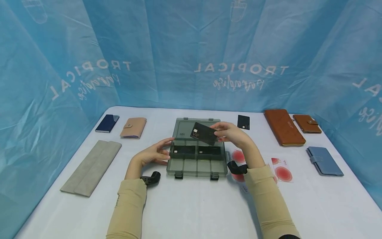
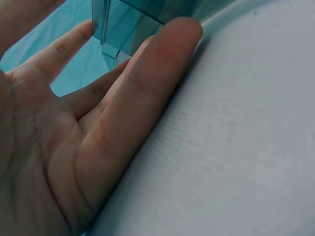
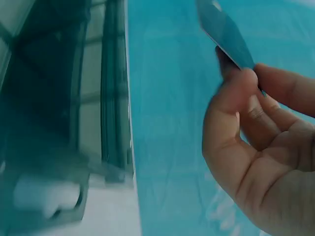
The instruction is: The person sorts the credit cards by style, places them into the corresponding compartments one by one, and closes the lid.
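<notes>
A black VIP card (image 1: 204,133) is pinched by its right end between the thumb and fingers of my right hand (image 1: 229,134), tilted above the box. In the right wrist view the card (image 3: 227,34) shows nearly edge-on. The translucent grey-green compartment box (image 1: 182,168) has its lid (image 1: 182,127) folded back. Inside, a black card (image 1: 185,150) lies on the left and another black card (image 1: 209,150) on the right. My left hand (image 1: 153,153) rests at the box's left side; its extended fingers touch the wall in the left wrist view.
Left stand a navy card holder (image 1: 107,123), beige wallet (image 1: 133,127) and grey sleeve (image 1: 92,167). Right of the box lie a black card (image 1: 243,122) and red-and-white printed sheets (image 1: 283,171). Beyond are a long brown wallet (image 1: 283,127), small brown wallet (image 1: 306,123) and blue wallet (image 1: 324,161).
</notes>
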`<state>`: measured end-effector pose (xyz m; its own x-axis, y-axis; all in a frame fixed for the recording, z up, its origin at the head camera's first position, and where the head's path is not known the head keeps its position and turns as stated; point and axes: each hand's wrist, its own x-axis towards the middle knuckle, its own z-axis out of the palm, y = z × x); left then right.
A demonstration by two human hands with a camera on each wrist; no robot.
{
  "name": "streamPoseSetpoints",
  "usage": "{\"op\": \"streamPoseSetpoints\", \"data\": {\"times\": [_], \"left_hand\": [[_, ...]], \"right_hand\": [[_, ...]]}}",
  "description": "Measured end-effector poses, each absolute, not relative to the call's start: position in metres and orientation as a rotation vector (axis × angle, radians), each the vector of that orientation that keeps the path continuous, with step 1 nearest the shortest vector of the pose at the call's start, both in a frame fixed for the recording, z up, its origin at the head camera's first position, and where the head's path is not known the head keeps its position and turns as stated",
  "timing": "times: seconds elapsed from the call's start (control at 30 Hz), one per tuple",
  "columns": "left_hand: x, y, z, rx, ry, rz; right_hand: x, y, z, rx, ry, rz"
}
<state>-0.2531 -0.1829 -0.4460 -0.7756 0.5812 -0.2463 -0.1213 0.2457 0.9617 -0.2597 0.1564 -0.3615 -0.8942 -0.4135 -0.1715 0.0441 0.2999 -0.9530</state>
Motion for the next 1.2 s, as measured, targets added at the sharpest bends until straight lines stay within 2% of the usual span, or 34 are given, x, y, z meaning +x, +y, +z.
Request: {"op": "streamPoseSetpoints", "data": {"times": [0.47, 1.0, 1.2], "left_hand": [[-0.252, -0.185, -0.445, 0.426, 1.891, 1.625], [-0.255, -0.183, -0.446, 0.412, 1.883, 1.623], [-0.254, -0.183, -0.446, 0.405, 1.884, 1.624]], "right_hand": [[-0.273, 0.084, -0.379, -0.575, 2.374, -1.014], [-0.269, 0.073, -0.379, -0.632, 2.56, -0.693], [-0.267, 0.083, -0.378, -0.675, 2.5, -0.773]]}}
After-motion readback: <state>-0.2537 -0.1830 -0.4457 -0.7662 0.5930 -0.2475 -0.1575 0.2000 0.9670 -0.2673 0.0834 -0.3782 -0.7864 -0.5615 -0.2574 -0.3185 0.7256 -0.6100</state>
